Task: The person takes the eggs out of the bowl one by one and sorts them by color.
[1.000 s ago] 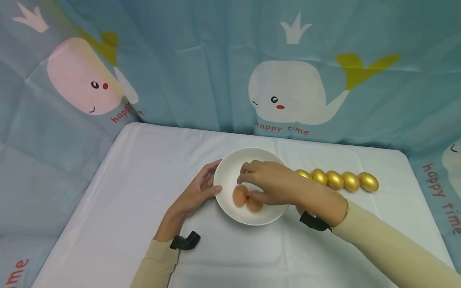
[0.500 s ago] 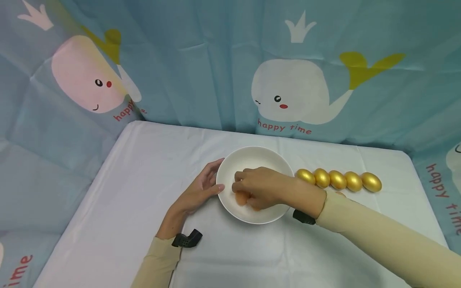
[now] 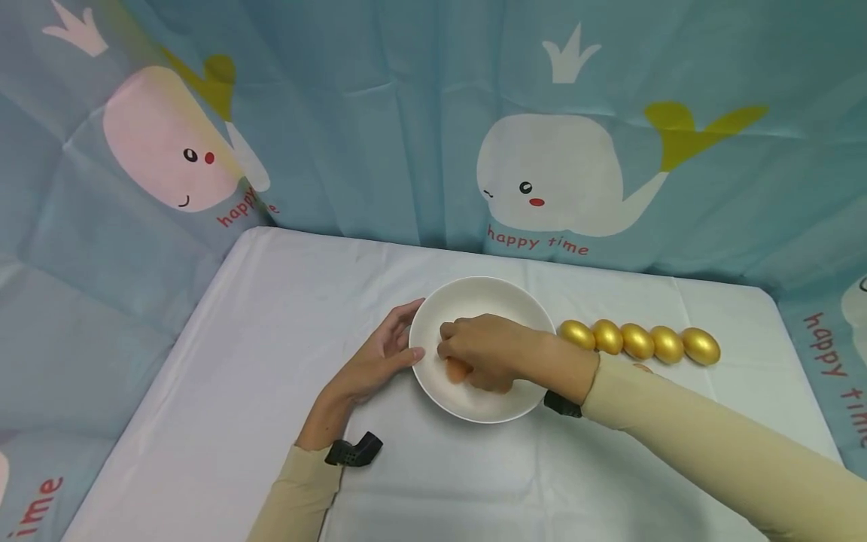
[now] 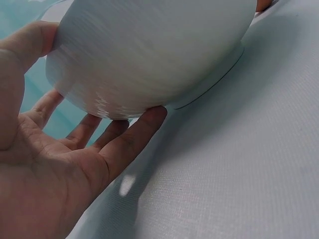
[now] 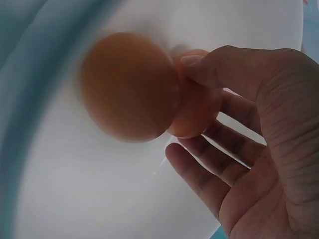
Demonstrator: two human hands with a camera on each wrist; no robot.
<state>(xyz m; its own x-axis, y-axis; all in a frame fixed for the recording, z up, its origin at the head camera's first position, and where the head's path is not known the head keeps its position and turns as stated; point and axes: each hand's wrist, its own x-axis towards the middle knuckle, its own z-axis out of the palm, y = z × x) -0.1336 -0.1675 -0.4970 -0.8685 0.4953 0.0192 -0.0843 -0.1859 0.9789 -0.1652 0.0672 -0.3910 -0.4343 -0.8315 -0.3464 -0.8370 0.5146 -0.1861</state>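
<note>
A white bowl (image 3: 504,297) stands mid-table. My left hand (image 3: 375,357) holds its left side, with the thumb at the rim and the fingers against the outer wall (image 4: 154,55). Inside the bowl, my right hand (image 3: 491,350) grips a brown egg (image 5: 197,109) between thumb and fingers. In the head view, part of this egg (image 3: 457,369) shows below the fingers. A second brown egg (image 5: 127,89) lies against it, nearer the right wrist camera; from the head, the hand hides most of it.
Several golden eggs (image 3: 637,342) lie in a touching row right of the bowl. A small brown rounded thing (image 3: 642,367) peeks out behind the right sleeve. White cloth (image 3: 433,482) covers the table, and a blue whale-print curtain (image 3: 379,150) hangs behind it.
My right hand has lowered into the bowl and its fingers have closed round the left brown egg. The right forearm has shifted slightly left. My left hand keeps its hold on the bowl.
</note>
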